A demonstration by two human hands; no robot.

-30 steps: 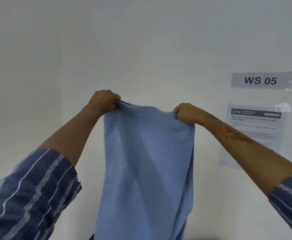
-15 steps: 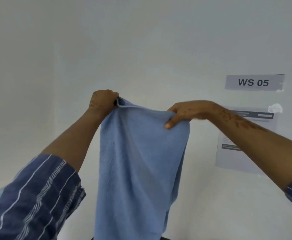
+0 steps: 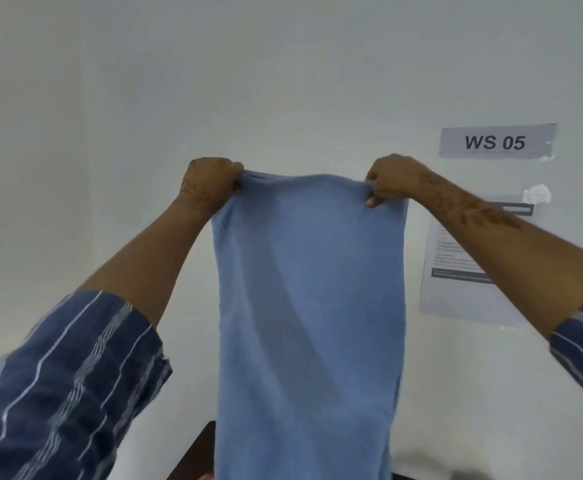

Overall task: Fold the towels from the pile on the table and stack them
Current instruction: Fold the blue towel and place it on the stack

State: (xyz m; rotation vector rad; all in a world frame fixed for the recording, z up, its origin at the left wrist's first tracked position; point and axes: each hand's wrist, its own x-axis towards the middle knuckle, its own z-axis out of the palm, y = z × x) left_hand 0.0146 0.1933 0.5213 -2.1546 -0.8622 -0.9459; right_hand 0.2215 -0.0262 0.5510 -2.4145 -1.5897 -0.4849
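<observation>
Below the frame, the blue towel (image 3: 309, 306), pinched by both hands, runs cut off.

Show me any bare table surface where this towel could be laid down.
Barely any table shows: one dark sliver at the bottom edge, left of the blue towel hanging from the left hand and right hand. The towel hides whatever lies behind it.

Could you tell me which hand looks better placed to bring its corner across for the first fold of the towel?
Neither clearly. The left hand and right hand each grip a top corner of the hanging towel at equal height. Either could cross over.
</observation>
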